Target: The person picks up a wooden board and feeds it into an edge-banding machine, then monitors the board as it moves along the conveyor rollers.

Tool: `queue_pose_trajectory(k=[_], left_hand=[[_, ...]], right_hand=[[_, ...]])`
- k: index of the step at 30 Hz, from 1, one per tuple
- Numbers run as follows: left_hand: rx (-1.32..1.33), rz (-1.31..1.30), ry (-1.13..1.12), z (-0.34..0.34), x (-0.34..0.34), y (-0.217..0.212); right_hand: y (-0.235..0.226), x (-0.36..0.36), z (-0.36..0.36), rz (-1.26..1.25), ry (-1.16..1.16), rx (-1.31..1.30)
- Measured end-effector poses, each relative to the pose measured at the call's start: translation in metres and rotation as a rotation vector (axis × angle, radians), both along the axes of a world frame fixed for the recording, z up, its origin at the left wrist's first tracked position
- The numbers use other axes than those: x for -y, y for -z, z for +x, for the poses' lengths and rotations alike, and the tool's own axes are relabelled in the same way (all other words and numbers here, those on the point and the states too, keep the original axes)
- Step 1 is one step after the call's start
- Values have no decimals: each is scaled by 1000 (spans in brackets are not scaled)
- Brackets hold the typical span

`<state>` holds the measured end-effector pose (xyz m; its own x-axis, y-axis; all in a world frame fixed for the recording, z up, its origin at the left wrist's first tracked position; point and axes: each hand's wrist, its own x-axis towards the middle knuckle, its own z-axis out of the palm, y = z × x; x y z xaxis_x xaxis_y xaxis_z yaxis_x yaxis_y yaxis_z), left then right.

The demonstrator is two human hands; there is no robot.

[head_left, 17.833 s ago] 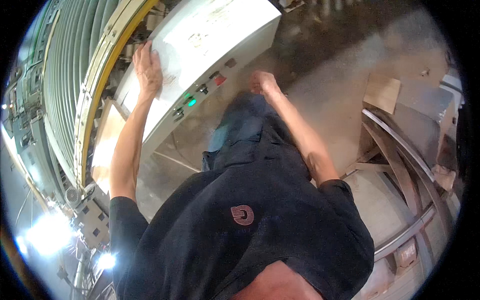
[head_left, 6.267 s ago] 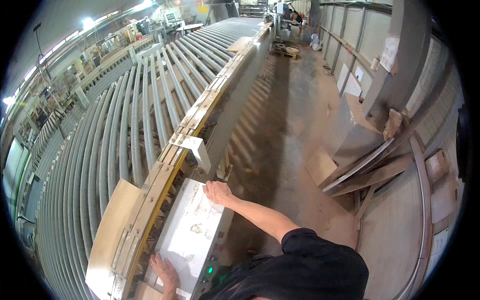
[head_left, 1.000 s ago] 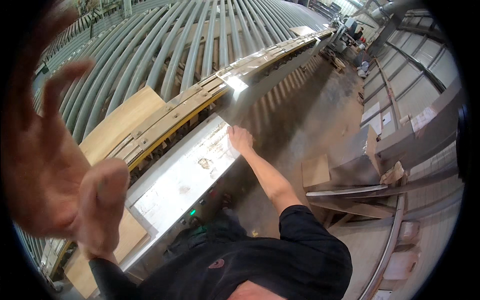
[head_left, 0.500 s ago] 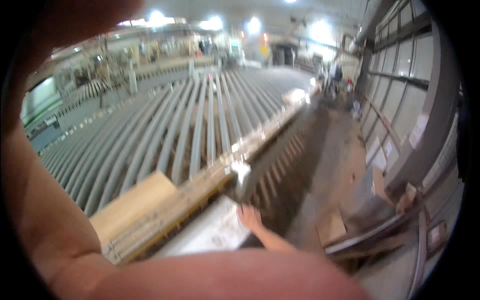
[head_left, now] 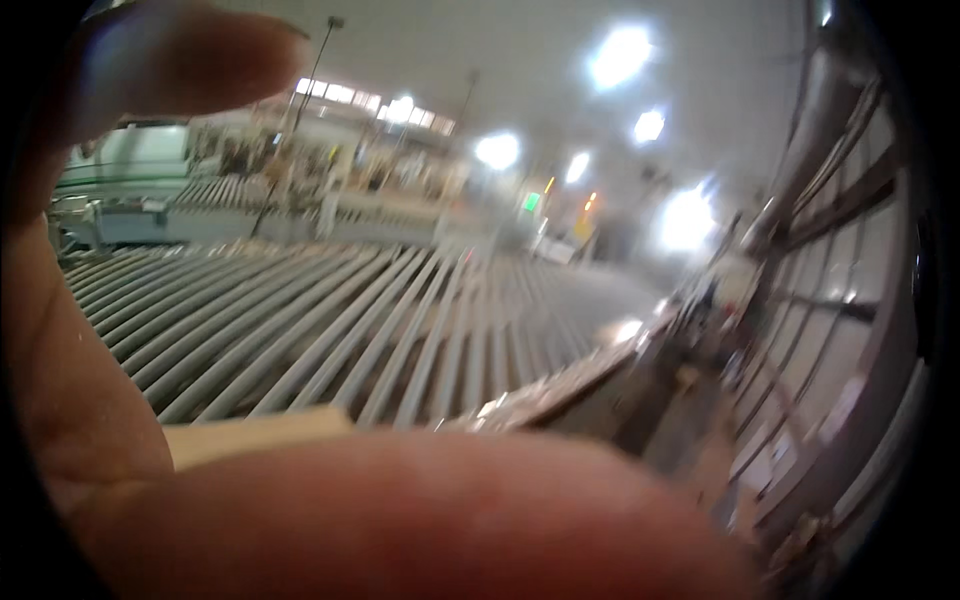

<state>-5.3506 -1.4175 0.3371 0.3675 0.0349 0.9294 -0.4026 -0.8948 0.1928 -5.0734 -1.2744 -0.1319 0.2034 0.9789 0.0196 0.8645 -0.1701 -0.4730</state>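
Observation:
Very close up, my left hand (head_left: 250, 520) frames the picture, large and blurred. Its thumb stretches across the lower edge, and a finger points in from the upper left, with a wide gap between them. I see nothing held in the visible fingers. Beyond the thumb lies a light wooden board (head_left: 260, 433), partly hidden, next to a wide conveyor of grey rollers (head_left: 290, 330). My right hand is out of sight.
A metal edge rail (head_left: 530, 400) borders the rollers on the right. A wall with a dark frame (head_left: 835, 300) and a thick pipe (head_left: 805, 160) rises at the far right. Green-white machinery (head_left: 135, 155) stands at the far left, under bright ceiling lamps (head_left: 620, 55).
The view has tilted up, bringing more ceiling and lamps in. My right hand, earlier at a white panel beside the rail, no longer shows. The left thumb now covers more of the lower picture.

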Motion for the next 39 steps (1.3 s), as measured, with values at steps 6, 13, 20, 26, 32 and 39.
queue_pose_trajectory(k=[6,13,20,26,32,39], left_hand=[[89,37,-86,29,-13,0],[192,50,-152,21,-32,-14],[14,-79,-477,40,-111,135],[-656,-170,-657,23,-159,317],[-895,-288,-965,6,-141,391],[-931,-501,-978,8,-134,368]], right_hand=[[-49,21,76,71,149,120],[-56,8,48,-49,150,63],[-93,-48,68,118,193,114],[-105,-36,62,83,190,35],[-104,-25,62,82,223,12],[-106,-29,59,50,220,30]])
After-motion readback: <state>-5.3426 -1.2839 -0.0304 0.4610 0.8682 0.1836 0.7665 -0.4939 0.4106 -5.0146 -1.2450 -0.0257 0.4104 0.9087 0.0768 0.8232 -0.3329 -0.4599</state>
